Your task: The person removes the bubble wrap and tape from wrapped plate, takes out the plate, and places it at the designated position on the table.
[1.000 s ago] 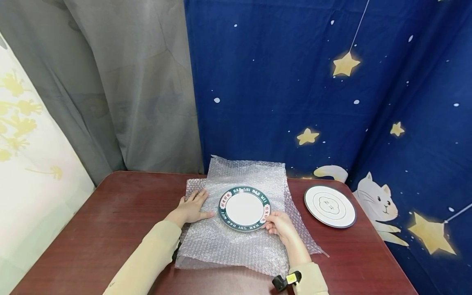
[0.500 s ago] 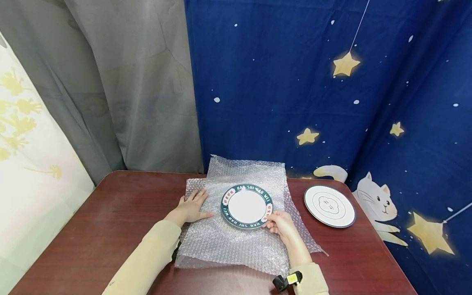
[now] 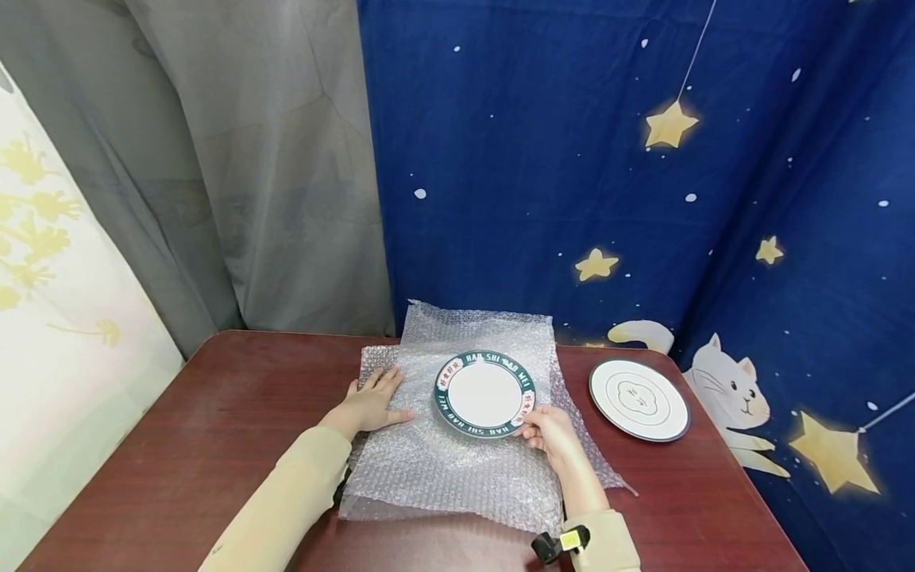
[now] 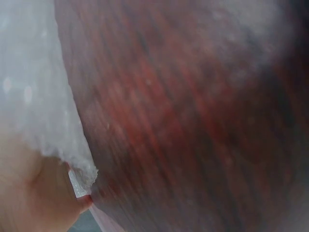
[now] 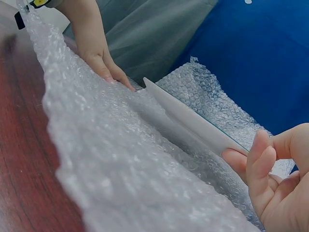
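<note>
A white plate (image 3: pixel 486 395) with a green lettered rim shows over the middle of the bubble wrap (image 3: pixel 457 485). My right hand (image 3: pixel 552 433) pinches its near right edge between thumb and fingers. In the right wrist view the plate (image 5: pixel 193 123) is seen edge-on, its underside raised above the bubble wrap (image 5: pixel 120 154). With fingers spread, my left hand (image 3: pixel 368 403) presses on the left part of the wrap. The left wrist view shows part of that hand (image 4: pixel 36 193) beside the wrap's edge, the fingers mostly out of frame.
A second white plate (image 3: pixel 639 400) with a dark rim and a line drawing lies at the right of the reddish-brown table (image 3: pixel 214 445). Grey (image 3: pixel 300 199) and blue star-printed curtains (image 3: pixel 500 159) hang behind the table's far edge.
The green-rimmed plate has moved up and to the right in the head view, with my right hand following slightly. My left hand stays in place on the bubble wrap.
</note>
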Action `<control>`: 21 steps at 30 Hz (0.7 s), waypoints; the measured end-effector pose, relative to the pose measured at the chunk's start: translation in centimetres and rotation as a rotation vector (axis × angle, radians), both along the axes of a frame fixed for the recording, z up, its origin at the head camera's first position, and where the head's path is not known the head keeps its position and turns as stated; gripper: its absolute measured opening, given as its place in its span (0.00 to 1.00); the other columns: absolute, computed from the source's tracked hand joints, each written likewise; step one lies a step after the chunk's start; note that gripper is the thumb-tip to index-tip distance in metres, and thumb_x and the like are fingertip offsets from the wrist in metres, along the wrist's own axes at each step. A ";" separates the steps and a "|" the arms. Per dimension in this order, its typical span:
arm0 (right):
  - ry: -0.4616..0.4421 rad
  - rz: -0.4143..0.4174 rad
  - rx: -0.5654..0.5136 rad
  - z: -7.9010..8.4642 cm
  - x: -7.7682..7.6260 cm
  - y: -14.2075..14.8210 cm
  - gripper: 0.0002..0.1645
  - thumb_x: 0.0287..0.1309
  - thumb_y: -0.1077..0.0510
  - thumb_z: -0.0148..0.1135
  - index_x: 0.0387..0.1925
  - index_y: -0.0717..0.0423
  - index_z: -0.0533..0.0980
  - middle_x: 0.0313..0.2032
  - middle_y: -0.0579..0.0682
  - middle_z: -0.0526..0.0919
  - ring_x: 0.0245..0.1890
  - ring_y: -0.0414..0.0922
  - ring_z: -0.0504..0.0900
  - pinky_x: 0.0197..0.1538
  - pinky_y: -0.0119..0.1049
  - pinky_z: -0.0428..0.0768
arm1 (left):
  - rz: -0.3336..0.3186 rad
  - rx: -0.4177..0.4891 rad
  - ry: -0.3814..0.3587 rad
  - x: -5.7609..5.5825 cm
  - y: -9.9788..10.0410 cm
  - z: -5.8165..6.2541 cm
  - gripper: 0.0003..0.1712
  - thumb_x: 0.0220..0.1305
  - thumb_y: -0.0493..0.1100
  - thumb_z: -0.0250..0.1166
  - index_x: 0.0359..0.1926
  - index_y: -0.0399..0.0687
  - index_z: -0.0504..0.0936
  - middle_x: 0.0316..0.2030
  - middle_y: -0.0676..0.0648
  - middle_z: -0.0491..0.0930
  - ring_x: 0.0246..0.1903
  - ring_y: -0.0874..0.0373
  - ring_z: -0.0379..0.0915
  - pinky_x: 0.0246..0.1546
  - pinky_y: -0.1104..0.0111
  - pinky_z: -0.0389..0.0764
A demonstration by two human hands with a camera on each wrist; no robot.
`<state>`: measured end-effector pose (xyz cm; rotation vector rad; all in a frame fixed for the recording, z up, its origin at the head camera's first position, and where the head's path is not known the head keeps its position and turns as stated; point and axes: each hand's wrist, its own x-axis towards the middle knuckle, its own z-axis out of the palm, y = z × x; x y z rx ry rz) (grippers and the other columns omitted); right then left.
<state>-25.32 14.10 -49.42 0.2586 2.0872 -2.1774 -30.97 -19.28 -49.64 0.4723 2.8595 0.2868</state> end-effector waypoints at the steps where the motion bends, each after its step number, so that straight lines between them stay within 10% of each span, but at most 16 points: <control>1: 0.000 -0.004 -0.005 0.0 0.0 0.0 0.05 0.56 0.70 0.53 0.28 0.69 0.75 0.15 0.51 0.78 0.14 0.35 0.69 0.17 0.24 0.67 | 0.001 -0.001 -0.001 0.0 0.0 0.0 0.55 0.59 0.75 0.52 0.75 0.46 0.49 0.74 0.44 0.42 0.72 0.42 0.35 0.62 0.37 0.42; 21: 0.024 -0.058 -0.035 0.6 -0.1 1.3 0.08 0.57 0.71 0.53 0.24 0.66 0.72 0.14 0.51 0.77 0.13 0.35 0.69 0.16 0.24 0.67 | -0.005 0.004 -0.003 0.1 0.0 0.1 0.55 0.59 0.75 0.51 0.75 0.46 0.49 0.75 0.44 0.42 0.72 0.42 0.35 0.62 0.37 0.41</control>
